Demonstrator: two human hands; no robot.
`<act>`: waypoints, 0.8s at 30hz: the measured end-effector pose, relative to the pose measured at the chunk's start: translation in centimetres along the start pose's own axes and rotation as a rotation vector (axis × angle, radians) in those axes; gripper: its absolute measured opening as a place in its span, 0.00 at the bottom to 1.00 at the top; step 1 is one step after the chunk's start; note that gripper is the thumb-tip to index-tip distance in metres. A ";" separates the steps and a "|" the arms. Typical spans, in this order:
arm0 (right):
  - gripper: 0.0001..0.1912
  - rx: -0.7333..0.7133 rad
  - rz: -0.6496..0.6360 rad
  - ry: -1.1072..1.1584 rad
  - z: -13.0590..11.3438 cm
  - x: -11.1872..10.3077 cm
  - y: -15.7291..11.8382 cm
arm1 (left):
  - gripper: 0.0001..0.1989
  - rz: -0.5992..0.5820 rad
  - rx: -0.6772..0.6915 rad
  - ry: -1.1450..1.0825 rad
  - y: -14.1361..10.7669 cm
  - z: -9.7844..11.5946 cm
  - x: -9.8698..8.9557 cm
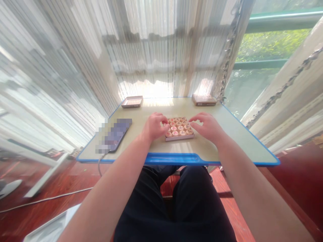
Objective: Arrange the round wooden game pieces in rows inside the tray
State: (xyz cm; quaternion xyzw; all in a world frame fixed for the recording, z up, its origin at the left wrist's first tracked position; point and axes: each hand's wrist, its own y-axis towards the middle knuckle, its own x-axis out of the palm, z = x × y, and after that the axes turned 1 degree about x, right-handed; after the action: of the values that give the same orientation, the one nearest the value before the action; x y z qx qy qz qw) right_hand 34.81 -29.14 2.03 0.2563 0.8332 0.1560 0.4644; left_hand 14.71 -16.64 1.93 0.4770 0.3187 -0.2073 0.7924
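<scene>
A shallow open box (179,137) stands on the table in front of me, packed with rows of round wooden Chinese chess pieces (180,128). Red characters mark some pieces, dark ones the others. At the box's left side is my left hand (156,125), its fingers curved and the thumb apart from the index finger. Its fingertips reach the left edge and cover part of the leftmost pieces. My right hand (205,125) is by the right side, thumb and fingers spread, the fingertips close to the right edge. I see nothing held in it.
The pale table (237,144) has a blue rim and a blue front groove (173,158). On the left lies a phone (121,132), partly pixelated, with a cable. A shallow tray (132,102) sits at the back left, a closed box (204,100) at the back right. Curtains hang behind.
</scene>
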 end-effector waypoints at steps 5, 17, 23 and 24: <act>0.09 0.020 -0.002 -0.014 0.0 -0.4 0.1 | 0.05 -0.004 -0.011 -0.008 0.0 -0.1 0.0; 0.06 0.044 -0.243 -0.020 -1.1 -1.0 -0.4 | 0.06 -0.011 -0.055 0.002 0.0 -0.1 0.0; 0.05 0.011 -0.236 -0.025 -1.1 -1.0 -0.4 | 0.06 -0.007 -0.049 0.009 0.0 -0.4 0.2; 0.05 0.010 -0.238 -0.022 -1.1 -1.0 -0.4 | 0.06 -0.005 -0.055 0.012 0.0 -0.5 0.3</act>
State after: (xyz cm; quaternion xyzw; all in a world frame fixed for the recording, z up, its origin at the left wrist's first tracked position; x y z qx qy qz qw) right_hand 34.21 -30.06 3.14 0.1597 0.8534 0.0929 0.4875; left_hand 14.77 -16.20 1.59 0.4553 0.3301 -0.1976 0.8029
